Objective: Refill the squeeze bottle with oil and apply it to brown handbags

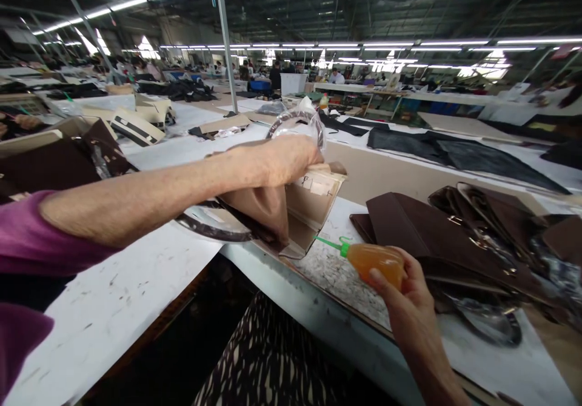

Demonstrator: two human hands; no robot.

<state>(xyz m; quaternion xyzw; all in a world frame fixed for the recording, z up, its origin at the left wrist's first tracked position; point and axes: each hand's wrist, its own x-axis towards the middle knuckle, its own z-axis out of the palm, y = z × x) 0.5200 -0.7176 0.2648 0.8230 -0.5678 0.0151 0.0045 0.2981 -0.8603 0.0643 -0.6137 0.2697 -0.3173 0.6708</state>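
My right hand (411,291) is closed round a squeeze bottle (375,262) of amber liquid with a green cap and thin nozzle. The nozzle points left, its tip by the lower edge of a partly made handbag (311,203). My left hand (293,154) reaches across and grips the bag's upper part; its fingertips are hidden. The bag lies tilted at the table edge, its tan inside facing me, with a pale marked patch near the top. Plastic-wrapped handles (218,229) stick out below my left forearm and behind the hand.
Dark brown bags (409,230) with metal fittings and wrapped handles lie at the right. More brown pieces (50,166) are piled at the left. Black sheets (473,154) lie farther back on the table. The table's front edge (318,309) runs just above my lap.
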